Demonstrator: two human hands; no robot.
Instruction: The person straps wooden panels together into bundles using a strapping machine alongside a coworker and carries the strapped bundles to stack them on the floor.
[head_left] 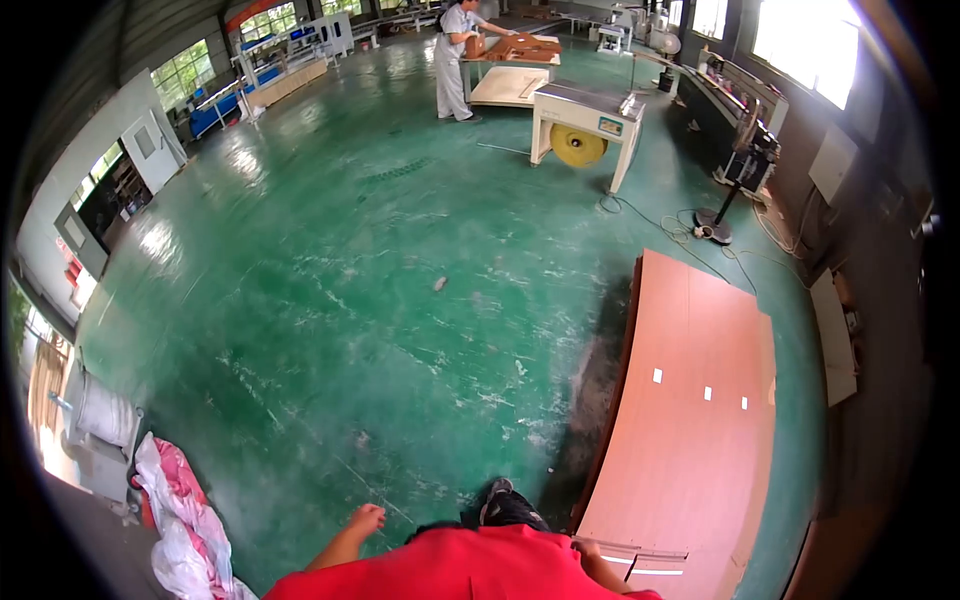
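My left hand (367,518) hangs in front of my red shirt, over the green floor (350,400). Its fingers are curled in, and nothing shows in them. Beside the near end of a long stack of reddish-brown wood panels (690,350) is my right hand (588,549). The shirt and its small size hide its fingers, so I cannot make out whether it touches the panels. White labels (708,394) dot the top panel. Smaller pieces with white strips (657,572) lie at the stack's near end.
A strapping machine (590,120) with a yellow reel stands ahead. Behind it, a person (458,60) works at a table with brown pieces (525,47). Cables (680,232) run across the floor near a black stand (712,225). Plastic bags (180,520) lie at lower left.
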